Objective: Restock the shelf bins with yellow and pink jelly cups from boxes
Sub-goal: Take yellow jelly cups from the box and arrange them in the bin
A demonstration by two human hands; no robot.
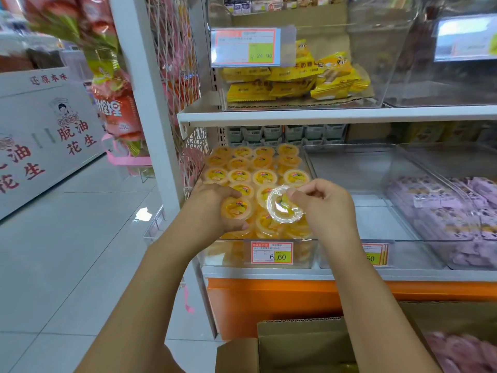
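Note:
A clear shelf bin point(306, 251) on the lower shelf is packed with several yellow jelly cups point(265, 176) in rows. My left hand point(208, 208) grips one yellow cup point(238, 208) at the bin's front left. My right hand point(326, 208) pinches another yellow cup point(282, 207) by its rim, tilted so its clear bottom faces me, just above the cups in the bin. An open cardboard box point(298, 343) stands on the floor below. Pink packets point(468, 351) show at the bottom right corner; I cannot tell whether they are jelly cups.
To the right, a clear bin point(349, 168) has a bare floor, and beyond it one holds purple packets point(443, 211). The upper shelf point(322, 114) carries yellow snack packs point(295, 82). A white upright point(150, 98) with hanging bags borders the aisle on the left.

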